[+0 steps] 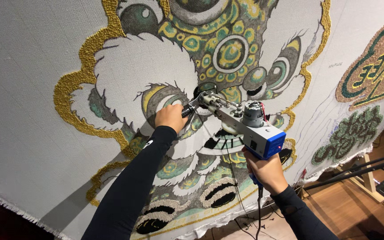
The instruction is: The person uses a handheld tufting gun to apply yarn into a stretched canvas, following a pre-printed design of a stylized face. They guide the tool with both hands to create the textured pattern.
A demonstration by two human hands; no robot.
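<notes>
One tufting gun, nose pressed to the cloth at mid-design, just below the green-and-yellow rings. Gripped in two places, probably to steady the tip against the stretched backing: left hand clenched on the front handle, right hand wrapped round the rear grip under the blue housing. One cord hanging from the grip toward the floor. Two black sleeves. One large creature design, outlined in gold yarn, partly filled. Two smaller tufted motifs at right. Wooden frame below.
</notes>
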